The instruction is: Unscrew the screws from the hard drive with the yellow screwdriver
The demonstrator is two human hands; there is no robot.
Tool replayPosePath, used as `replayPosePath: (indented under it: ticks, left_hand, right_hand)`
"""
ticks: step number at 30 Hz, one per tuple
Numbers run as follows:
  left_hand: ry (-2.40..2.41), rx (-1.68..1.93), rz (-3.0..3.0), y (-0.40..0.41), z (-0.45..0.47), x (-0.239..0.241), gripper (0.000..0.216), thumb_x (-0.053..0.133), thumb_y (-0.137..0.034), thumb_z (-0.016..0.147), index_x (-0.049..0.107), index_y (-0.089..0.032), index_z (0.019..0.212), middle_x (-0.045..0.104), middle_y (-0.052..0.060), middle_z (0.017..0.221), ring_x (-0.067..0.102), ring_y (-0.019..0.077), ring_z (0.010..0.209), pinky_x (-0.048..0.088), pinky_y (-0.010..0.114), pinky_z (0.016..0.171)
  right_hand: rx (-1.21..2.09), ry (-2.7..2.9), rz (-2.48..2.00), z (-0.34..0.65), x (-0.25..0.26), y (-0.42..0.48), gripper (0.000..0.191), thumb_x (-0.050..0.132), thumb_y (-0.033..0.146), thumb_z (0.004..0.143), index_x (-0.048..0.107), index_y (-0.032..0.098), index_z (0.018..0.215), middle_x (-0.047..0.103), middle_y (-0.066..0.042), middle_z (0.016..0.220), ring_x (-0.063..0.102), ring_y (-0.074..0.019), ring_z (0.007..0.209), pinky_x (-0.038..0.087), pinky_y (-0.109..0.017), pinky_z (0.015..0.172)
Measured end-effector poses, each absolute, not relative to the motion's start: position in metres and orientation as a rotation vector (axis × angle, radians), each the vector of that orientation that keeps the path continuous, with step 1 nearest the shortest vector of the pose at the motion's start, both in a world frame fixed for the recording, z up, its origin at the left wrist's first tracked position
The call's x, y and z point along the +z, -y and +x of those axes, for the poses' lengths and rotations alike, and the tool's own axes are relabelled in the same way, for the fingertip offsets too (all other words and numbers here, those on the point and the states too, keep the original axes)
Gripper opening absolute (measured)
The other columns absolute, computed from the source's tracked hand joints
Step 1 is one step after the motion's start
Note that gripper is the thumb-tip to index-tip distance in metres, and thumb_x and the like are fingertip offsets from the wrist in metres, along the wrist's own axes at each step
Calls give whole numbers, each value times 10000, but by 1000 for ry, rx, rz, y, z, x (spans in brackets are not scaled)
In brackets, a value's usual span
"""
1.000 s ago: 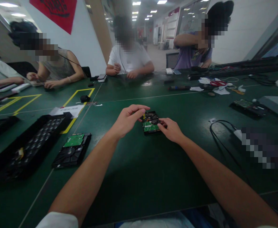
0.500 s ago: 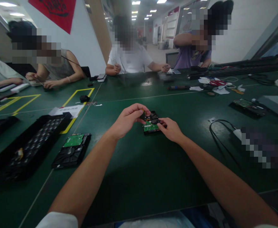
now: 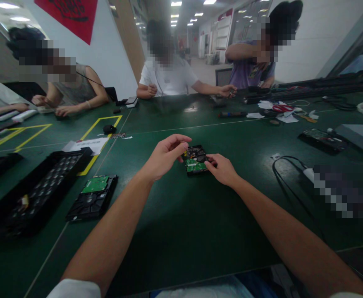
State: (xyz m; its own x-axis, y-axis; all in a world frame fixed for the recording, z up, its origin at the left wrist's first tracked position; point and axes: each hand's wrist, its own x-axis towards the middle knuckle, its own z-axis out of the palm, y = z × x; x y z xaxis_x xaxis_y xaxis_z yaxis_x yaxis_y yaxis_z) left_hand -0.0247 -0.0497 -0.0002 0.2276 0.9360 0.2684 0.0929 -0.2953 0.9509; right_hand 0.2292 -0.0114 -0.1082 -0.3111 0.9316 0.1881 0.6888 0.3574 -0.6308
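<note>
A small hard drive (image 3: 195, 159) lies circuit-board side up on the green table (image 3: 181, 215), in the middle of the view. My left hand (image 3: 164, 156) hovers at its left edge with the fingertips pinched together over the drive; what they pinch is too small to make out. My right hand (image 3: 221, 169) rests on the drive's right edge, fingers curled against it and holding it steady.
A second hard drive (image 3: 92, 198) lies to the left, beside a long black tray (image 3: 32, 194). A black cable (image 3: 288, 182) and a power strip lie to the right. Another drive (image 3: 322, 140) sits far right. Several people work along the far and left edges.
My left hand's fingers curled from stretched out into a pinch above the drive. A person across the table has reached an arm out to the right. My right hand stayed put.
</note>
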Motion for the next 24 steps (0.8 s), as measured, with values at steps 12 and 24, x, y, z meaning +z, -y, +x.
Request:
replayPosePath:
  ticks: [12, 24]
  left_hand:
    - [-963, 1231, 1531, 49, -24, 0, 221, 706, -359, 898, 727, -185, 1033, 704, 63, 998, 644, 173, 878, 542, 270, 685]
    - [-846, 1225, 1456, 46, -25, -5, 228, 633, -333, 930, 745, -210, 1086, 692, 74, 1124, 633, 206, 1047, 586, 291, 774]
  right_hand:
    - [570, 2112, -1387, 229, -109, 11, 430, 574, 404, 1028, 638, 163, 1378, 676, -109, 1201, 663, -201, 968, 547, -367, 875]
    - [566, 2119, -1414, 229, -107, 11, 424, 578, 397, 1024, 640, 180, 1382, 677, -112, 1197, 664, -214, 977, 546, -377, 878]
